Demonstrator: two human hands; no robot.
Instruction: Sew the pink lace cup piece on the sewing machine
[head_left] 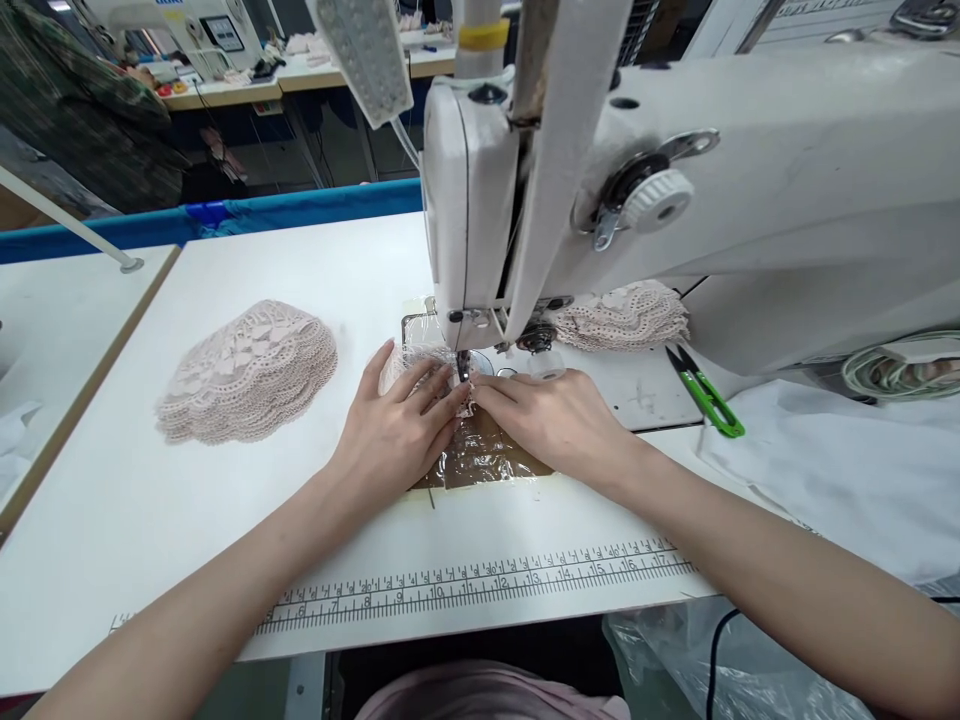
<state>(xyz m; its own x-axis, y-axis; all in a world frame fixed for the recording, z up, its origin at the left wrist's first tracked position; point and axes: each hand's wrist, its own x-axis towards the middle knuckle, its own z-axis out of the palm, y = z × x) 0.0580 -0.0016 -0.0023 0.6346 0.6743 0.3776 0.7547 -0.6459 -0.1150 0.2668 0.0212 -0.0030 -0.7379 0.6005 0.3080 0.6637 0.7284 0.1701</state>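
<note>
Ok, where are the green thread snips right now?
In the head view, the green thread snips lie on the table right of the right hand, under the sewing machine arm.

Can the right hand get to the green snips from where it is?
Probably yes. The right hand rests flat by the needle, and the green snips lie in the open on the machine bed to its right, with nothing between them.
</note>
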